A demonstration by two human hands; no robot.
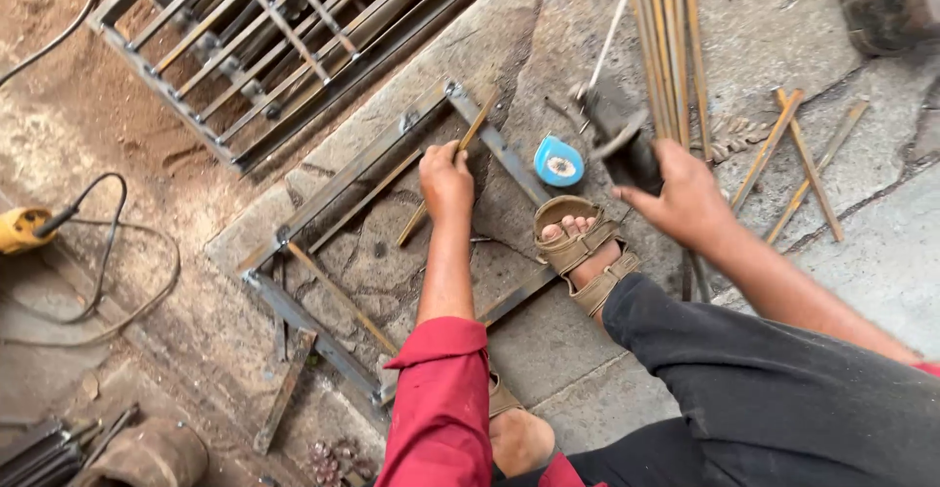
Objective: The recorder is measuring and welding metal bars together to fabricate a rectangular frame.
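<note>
Inside steel frame point(323, 193), diagonal thin rod point(470, 139) under left hand point(446, 179)

- We are seeing two hands: the left hand point(446, 182) and the right hand point(685, 198).
- We are counting one rectangular steel frame point(323, 335) on the floor.
- We are finding one barred metal grille point(274, 46) beyond it.
- We are spotting one blue tape measure point(558, 162).
- We are noting one yellow power tool point(22, 230).
- We are seeing two sandalled feet, one point(583, 252) ahead and one point(517, 433) near.
</note>
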